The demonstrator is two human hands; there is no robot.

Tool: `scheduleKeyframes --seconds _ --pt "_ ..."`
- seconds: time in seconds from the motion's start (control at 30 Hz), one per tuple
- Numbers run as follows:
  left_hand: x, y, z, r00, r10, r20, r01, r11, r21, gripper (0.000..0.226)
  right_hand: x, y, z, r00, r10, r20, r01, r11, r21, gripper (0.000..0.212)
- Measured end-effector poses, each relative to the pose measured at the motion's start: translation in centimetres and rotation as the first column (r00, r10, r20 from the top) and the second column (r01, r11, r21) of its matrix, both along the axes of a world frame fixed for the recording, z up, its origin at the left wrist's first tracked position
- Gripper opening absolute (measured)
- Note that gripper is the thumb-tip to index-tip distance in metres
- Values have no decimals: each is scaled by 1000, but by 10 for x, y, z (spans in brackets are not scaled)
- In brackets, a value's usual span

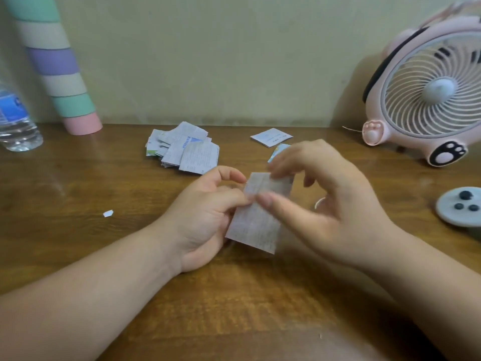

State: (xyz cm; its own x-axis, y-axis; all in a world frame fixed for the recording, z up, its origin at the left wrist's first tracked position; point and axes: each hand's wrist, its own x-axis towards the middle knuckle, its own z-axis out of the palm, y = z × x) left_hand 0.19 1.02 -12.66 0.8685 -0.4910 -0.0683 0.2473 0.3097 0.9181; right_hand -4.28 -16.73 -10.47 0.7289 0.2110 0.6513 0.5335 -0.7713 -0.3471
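Observation:
A small printed paper slip (256, 220) is held above the wooden table (104, 178) at the centre of the head view. My left hand (205, 217) pinches its left edge between thumb and fingers. My right hand (322, 201) pinches its upper part, the thumb on the front and the fingers curled over the folded top edge. The slip's top end is bent over. Motion blur softens the right hand's fingers.
A pile of folded printed slips (183, 148) lies behind my hands, with a single folded paper (271, 137) and a coloured slip (278, 150) to its right. A pink fan (426, 100), grey round dish (460, 207), striped tube (56, 66), water bottle (15, 121) and a paper scrap (108, 213) stand around.

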Motion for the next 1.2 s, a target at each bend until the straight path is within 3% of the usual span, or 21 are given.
scheduleKeyframes --seconds 0.07,0.13,0.17,0.23,0.33,0.47,0.5,0.6,0.7,0.83,0.93,1.2 --pt "-1 0 0 998 27 55 -29 999 38 27 -7 -14 0 983 -122 -136 142 978 154 38" --pt "-3 0 0 994 33 108 -42 996 83 32 2 -15 -2 906 -29 -423 197 913 358 39" --pt "-4 0 0 991 24 133 -38 993 109 36 5 -15 -2 872 57 -486 186 880 437 38" --pt "-7 -1 -1 981 -1 193 -32 985 171 45 6 -12 -1 883 129 -452 121 867 483 38" --pt "-9 -4 -4 955 12 296 -93 961 259 54 3 -11 -4 899 150 -411 29 916 399 33" --pt "-9 -5 -6 938 57 341 -168 937 306 50 12 -14 1 919 33 -392 151 891 428 14" --pt "-9 -4 -6 937 55 345 -174 930 323 50 20 -17 5 916 -62 -397 225 898 379 14" --pt "-9 -5 -6 932 2 361 -155 905 396 45 55 -31 16 826 -350 -441 402 915 27 15" --pt "-8 -4 -4 947 -1 321 -137 903 407 36 94 -39 22 787 -478 -390 407 877 -254 21" --pt "-7 -3 -5 961 24 275 -136 908 397 34 125 -47 18 700 -605 -380 392 770 -503 48" --pt "-4 -4 -6 960 25 278 -141 904 404 35 128 -54 4 647 -635 -422 315 726 -611 55" --pt "-5 -5 -4 963 25 268 -136 903 406 36 123 -55 -1 726 -629 -277 295 649 -701 35"
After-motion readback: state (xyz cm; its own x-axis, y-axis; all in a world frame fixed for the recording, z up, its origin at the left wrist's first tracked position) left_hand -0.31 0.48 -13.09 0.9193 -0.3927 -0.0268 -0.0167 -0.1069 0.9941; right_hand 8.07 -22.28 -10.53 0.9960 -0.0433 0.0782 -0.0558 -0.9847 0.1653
